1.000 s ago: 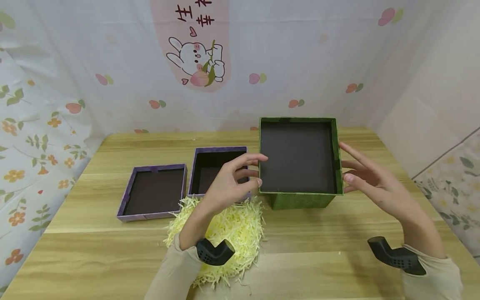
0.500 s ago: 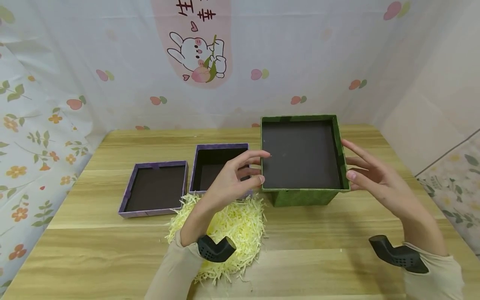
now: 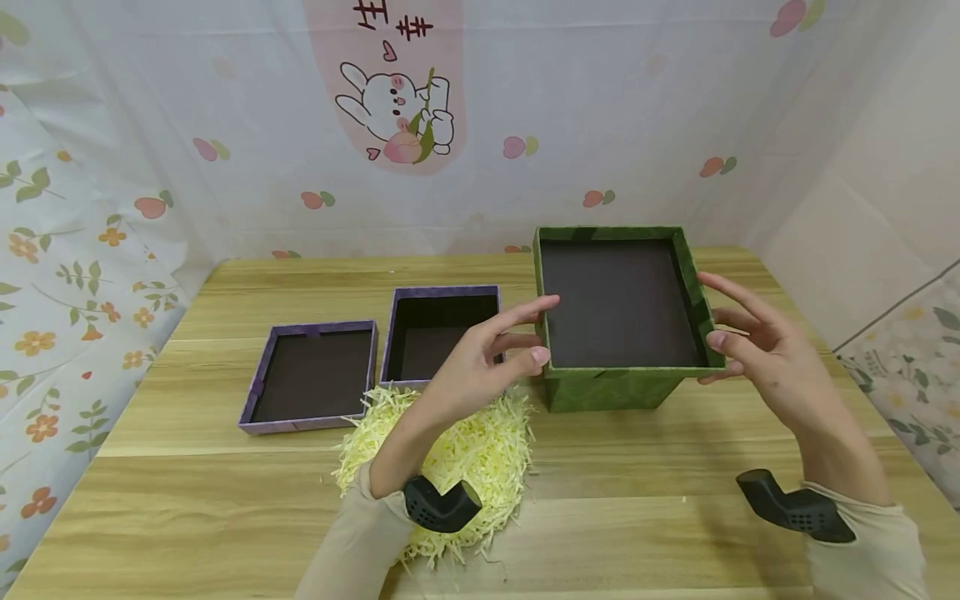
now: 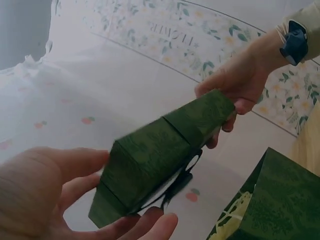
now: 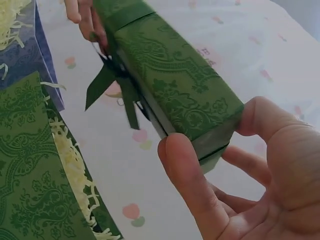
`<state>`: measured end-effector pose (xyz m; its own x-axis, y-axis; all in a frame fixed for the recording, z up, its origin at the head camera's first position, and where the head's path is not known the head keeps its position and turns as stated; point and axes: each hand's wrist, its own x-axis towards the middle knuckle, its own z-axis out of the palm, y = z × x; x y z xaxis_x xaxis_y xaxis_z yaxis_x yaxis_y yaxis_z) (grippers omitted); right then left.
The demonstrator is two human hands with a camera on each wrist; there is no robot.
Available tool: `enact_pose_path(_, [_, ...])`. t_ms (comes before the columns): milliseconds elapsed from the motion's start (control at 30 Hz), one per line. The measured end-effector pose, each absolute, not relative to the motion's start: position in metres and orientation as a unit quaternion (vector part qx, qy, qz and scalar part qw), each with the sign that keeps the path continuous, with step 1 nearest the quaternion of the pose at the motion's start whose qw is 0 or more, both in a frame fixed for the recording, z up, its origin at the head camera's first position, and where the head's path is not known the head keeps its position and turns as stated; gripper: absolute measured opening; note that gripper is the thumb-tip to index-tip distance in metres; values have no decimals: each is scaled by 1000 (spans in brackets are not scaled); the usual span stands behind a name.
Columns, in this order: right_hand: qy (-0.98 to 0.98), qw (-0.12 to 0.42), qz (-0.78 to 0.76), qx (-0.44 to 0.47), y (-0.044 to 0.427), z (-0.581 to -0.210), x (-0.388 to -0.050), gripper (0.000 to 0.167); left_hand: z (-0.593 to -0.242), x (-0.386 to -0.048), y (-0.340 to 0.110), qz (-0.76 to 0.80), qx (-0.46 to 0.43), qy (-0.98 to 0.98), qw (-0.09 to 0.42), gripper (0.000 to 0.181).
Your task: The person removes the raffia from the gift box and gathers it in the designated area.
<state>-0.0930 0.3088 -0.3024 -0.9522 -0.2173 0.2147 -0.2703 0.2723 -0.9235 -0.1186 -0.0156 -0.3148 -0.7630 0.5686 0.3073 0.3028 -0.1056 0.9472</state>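
Both hands hold a green patterned box lid (image 3: 618, 304) by its opposite sides, its dark inner face towards the head camera. The left hand (image 3: 483, 354) grips the left edge between thumb and fingers. At the right edge, the right hand (image 3: 768, 354) pinches it with thumb and fingers. A dark green ribbon bow (image 5: 115, 80) hangs from the lid's other face in the right wrist view. Below the lid stands a green box (image 3: 611, 392), apart from it in the wrist views. Pale yellow shredded paper (image 4: 234, 215) shows inside that box; the lid hides its opening from the head view.
A heap of yellow shredded paper (image 3: 480, 467) lies on the wooden table (image 3: 615, 533) under the left forearm. Behind it stands an uncovered purple box (image 3: 442, 292), with a purple lid (image 3: 318, 375) lying inner side up to its left. A printed cloth (image 3: 570, 108) hangs behind.
The lid has shifted slightly right and changed its tilt, showing more of its inner left wall. Both hands have moved right with it, still holding it. The boxes and paper heap stay put.
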Motion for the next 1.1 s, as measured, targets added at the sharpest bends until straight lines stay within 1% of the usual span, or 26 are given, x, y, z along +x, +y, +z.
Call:
enact_pose_path(100, [-777,25,613,145,312,-305,-95,54,-317,-119,-13,661,333,667,87,53])
enact_pose_path(200, [-746,26,651,135,319,-307,-96,54,-321,-120,-9,639,315,699,67,50])
enact_pose_path(367, [-708,39,694,128,333,-308,-96,56,-329,-117,0,538,295,789,41,48])
enact_pose_path(467, [-705,50,695,130,339,-309,-96,55,-334,-115,8,481,297,824,31,45])
enact_pose_path(567, [-705,56,695,129,344,-309,-98,55,-338,-115,14,435,305,847,10,40])
enact_pose_path(667, [-705,56,696,124,348,-310,-100,55,-341,-114,19,392,308,867,0,38])
enact_pose_path(933, [-722,65,681,100,358,-314,-105,54,-349,-108,28,337,301,892,-1,41])
enact_pose_path(1100, [-717,72,688,87,367,-316,-107,55,-354,-109,33,321,301,898,-18,36])
